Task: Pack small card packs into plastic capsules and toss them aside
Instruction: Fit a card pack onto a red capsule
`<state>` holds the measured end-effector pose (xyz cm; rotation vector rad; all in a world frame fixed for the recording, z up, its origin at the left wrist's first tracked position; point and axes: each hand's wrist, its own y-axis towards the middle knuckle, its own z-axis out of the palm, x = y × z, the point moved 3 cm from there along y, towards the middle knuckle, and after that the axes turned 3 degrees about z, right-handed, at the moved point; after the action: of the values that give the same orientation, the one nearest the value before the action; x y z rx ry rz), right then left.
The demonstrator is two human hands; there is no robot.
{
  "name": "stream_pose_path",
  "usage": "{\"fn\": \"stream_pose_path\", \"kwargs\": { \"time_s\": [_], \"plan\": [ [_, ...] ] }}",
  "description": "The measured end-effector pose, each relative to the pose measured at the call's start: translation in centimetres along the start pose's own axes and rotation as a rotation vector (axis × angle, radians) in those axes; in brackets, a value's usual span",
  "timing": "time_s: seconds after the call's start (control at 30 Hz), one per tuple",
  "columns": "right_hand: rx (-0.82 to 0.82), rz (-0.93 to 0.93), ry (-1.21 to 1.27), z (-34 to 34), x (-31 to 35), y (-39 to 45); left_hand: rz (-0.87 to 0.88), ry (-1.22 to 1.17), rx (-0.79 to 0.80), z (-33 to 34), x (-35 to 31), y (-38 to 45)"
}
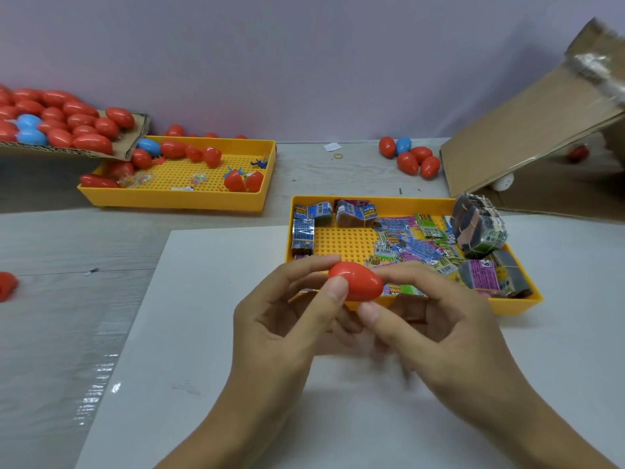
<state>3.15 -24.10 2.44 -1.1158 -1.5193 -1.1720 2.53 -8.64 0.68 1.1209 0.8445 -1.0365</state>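
Pinching one closed red egg-shaped plastic capsule (pixel 355 281) just before the yellow perforated plastic tray (pixel 341 240), both hands, left (pixel 287 319) and right (pixel 436 319), grip it; many small printed card packs (pixel 411 247) in that tray remain unpacked.

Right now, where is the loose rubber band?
In the head view, the rubber band lies far back on the table, between the left yellow tray and the capsule cluster, beside a paper scrap.

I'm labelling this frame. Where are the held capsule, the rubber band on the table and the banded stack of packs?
capsule (pixel 358 282): head view, red shell.
rubber band (pixel 338 156): head view, its loop.
banded stack (pixel 478 225): head view, its side.
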Motion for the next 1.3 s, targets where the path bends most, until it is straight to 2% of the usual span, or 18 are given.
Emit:
{"fn": "stream_pose_path", "kwargs": {
  "time_s": [0.1, 0.2, 0.43, 0.57, 0.67, 0.77, 0.87, 0.93, 1.0, 1.07, 1.13, 1.3],
  "plan": [
    [-0.029, -0.068, -0.034, -0.2, 0.1, 0.0, 0.063, -0.007, 0.03, 0.1, -0.2, 0.0],
    [-0.014, -0.143, -0.077, -0.3, 0.4, -0.2, 0.052, 0.01, 0.025, 0.0, -0.3, 0.0],
    [0.041, 0.045, 0.032, -0.1, 0.0, 0.0, -0.148, -0.053, -0.034, -0.5, 0.5, 0.1],
    [0.023, 0.069, 0.012, -0.2, -0.1, 0.2, -0.218, -0.105, 0.093, -0.2, 0.6, 0.1],
    [0.005, 0.062, -0.005, -0.3, -0.2, 0.3, -0.2, -0.095, 0.138, 0.0, 0.7, 0.0],
    [-0.093, -0.131, -0.144, -1.1, 0.2, 0.3, -0.15, -0.107, 0.083, -0.1, 0.6, 0.1],
    [-0.258, -0.317, -0.372, -2.8, 0.8, 0.3, -0.068, -0.112, -0.052, -0.6, 0.4, 0.1],
    [-0.226, -0.315, -0.634, -3.0, 0.3, 0.6, -0.003, -0.086, -0.124, -0.7, 0.3, -0.1],
    [-0.122, -0.217, -0.897, -2.4, -0.9, 0.7, 0.055, -0.049, -0.144, -0.5, 0.2, -0.3],
    [-0.043, -0.13, -1.047, -1.7, -1.9, 0.6, 0.077, -0.028, -0.156, -0.4, 0.1, -0.3],
    [-0.056, -0.157, -1.05, -1.7, -1.9, 0.7, 0.07, -0.023, -0.176, -0.4, 0.0, -0.2],
    [-0.11, -0.185, -0.858, -1.9, -1.2, 0.9, 0.047, -0.002, -0.176, -0.5, 0.1, -0.2]
  ]
}}
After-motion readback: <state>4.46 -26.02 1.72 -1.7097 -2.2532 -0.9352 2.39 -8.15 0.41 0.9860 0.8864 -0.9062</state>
